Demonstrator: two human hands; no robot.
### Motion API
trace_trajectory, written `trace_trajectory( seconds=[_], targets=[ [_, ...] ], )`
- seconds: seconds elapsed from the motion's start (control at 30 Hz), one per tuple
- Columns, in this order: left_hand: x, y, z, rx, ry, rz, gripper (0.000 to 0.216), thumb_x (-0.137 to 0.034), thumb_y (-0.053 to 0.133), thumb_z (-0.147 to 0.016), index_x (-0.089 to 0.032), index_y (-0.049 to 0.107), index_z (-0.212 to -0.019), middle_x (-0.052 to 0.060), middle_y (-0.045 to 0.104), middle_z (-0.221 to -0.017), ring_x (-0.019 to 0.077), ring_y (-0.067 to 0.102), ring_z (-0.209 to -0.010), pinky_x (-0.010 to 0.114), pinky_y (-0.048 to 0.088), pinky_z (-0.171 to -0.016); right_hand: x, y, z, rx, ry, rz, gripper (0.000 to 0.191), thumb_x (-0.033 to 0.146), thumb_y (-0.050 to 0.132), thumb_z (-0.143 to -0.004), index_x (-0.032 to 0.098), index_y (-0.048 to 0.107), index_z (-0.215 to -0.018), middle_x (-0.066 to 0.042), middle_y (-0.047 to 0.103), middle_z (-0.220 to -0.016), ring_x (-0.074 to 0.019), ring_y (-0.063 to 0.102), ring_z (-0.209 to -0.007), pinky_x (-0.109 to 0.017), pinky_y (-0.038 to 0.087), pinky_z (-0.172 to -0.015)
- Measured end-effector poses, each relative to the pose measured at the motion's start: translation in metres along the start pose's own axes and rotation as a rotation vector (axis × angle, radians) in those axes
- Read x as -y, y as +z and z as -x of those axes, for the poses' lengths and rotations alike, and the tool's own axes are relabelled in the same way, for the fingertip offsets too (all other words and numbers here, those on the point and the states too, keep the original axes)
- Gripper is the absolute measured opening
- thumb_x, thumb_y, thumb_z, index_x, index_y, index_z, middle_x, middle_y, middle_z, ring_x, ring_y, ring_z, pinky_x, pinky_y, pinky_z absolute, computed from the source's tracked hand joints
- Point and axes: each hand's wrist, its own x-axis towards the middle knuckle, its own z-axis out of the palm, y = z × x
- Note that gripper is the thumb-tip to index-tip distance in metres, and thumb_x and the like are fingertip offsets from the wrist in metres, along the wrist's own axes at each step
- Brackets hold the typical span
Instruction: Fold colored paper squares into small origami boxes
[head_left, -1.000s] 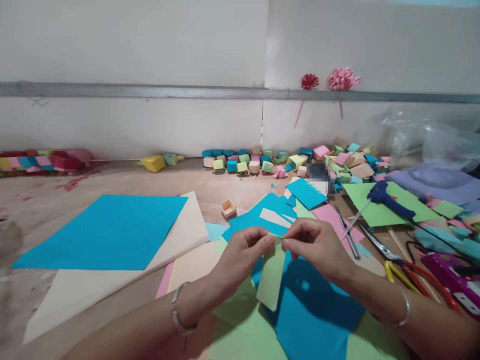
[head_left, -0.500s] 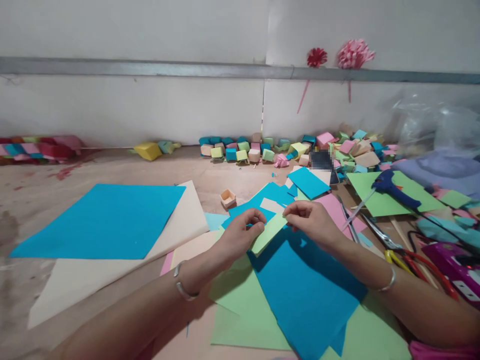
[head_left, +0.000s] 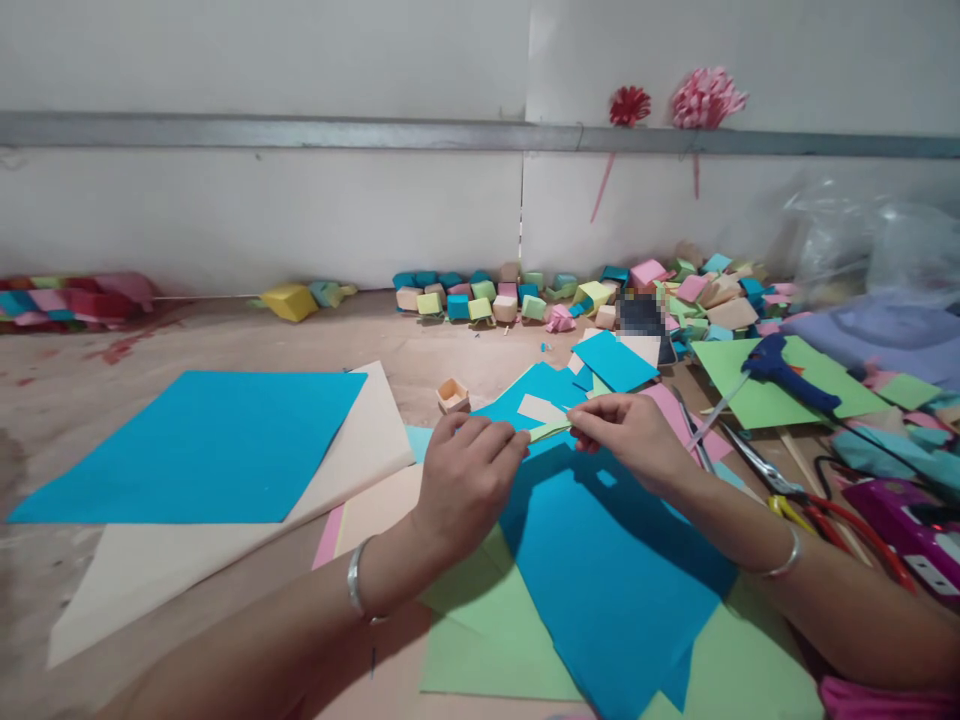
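Observation:
Both hands pinch a small light green paper piece [head_left: 550, 429] above the table. My left hand [head_left: 465, 480] grips its left end with curled fingers. My right hand [head_left: 626, 438] pinches its right end between thumb and fingertips. The piece lies nearly flat and edge-on, so little of it shows. Beneath the hands lie a blue sheet [head_left: 615, 570] and green sheets [head_left: 487, 650]. Each wrist wears a silver bangle.
A large blue sheet [head_left: 202, 445] on a cream sheet [head_left: 150, 570] lies at left. A small open paper box [head_left: 453, 394] stands ahead. Folded paper cubes [head_left: 487, 300] line the wall. At right: a blue glue gun [head_left: 787, 375], scissors [head_left: 795, 495], a pink tool [head_left: 907, 545], plastic bags [head_left: 862, 250].
The green piece hung down from my fingers a second ago; now it is turned nearly flat and lowered toward the table. Both hands moved slightly forward, and the left hand rolled over it.

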Motion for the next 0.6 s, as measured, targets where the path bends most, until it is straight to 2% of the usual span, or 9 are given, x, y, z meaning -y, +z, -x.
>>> trace_trajectory(
  seconds=[0.1,0.2,0.27,0.37,0.5,0.6],
  targets=[
    [0.01,0.007,-0.002,0.03,-0.144,0.213,0.013,-0.02,0.059,-0.088,-0.02,0.072,-0.087,0.002,0.071,-0.08,0.0166,0.061,-0.071,0.031,0.039,-0.065,-0.002,-0.005,-0.002,0.024,-0.202,0.285,0.018,0.034,0.071,-0.072,0.017,0.073,-0.077,-0.004,0.065,-0.072,-0.0148,0.056,-0.065,-0.027,0.043,-0.059],
    [0.017,0.01,-0.004,0.166,-0.355,0.493,0.01,-0.019,0.063,-0.084,-0.019,0.074,-0.084,0.002,0.071,-0.077,0.0141,0.061,-0.068,0.026,0.042,-0.062,-0.005,-0.006,-0.004,0.014,-0.381,0.392,0.012,0.028,0.07,-0.074,0.019,0.074,-0.08,-0.005,0.067,-0.084,-0.0157,0.057,-0.074,-0.026,0.041,-0.061],
    [0.019,0.01,-0.006,0.253,-0.489,0.631,0.009,-0.018,0.066,-0.082,-0.019,0.075,-0.081,0.002,0.071,-0.076,0.0132,0.061,-0.068,0.025,0.043,-0.062,-0.006,-0.005,-0.003,0.074,-0.366,0.355,0.013,0.027,0.064,-0.079,0.019,0.074,-0.083,-0.004,0.069,-0.086,-0.0153,0.059,-0.076,-0.025,0.041,-0.061],
    [0.02,0.009,-0.009,0.344,-0.617,0.751,0.009,-0.019,0.067,-0.079,-0.019,0.076,-0.078,0.002,0.07,-0.075,0.0137,0.06,-0.07,0.023,0.043,-0.062,-0.006,-0.002,-0.001,0.138,-0.287,0.339,0.016,0.025,0.06,-0.081,0.018,0.074,-0.082,-0.002,0.071,-0.078,-0.014,0.059,-0.069,-0.024,0.04,-0.06],
    [0.022,0.011,-0.009,0.469,-0.703,0.864,0.015,-0.025,0.064,-0.078,-0.017,0.075,-0.074,0.002,0.066,-0.07,0.0141,0.058,-0.067,0.023,0.042,-0.059,-0.006,0.002,0.001,0.088,-0.176,0.35,0.016,0.023,0.058,-0.076,0.016,0.07,-0.068,0.001,0.063,-0.06,-0.0116,0.052,-0.057,-0.022,0.035,-0.052],
    [0.023,0.016,-0.006,0.587,-0.746,0.924,0.02,-0.027,0.059,-0.078,-0.015,0.074,-0.073,0.001,0.064,-0.066,0.0136,0.056,-0.061,0.023,0.039,-0.054,-0.011,0.006,0.001,0.108,-0.131,0.368,0.015,0.023,0.057,-0.073,0.016,0.065,-0.062,0.003,0.058,-0.056,-0.0108,0.049,-0.055,-0.022,0.032,-0.051]
  ],
)
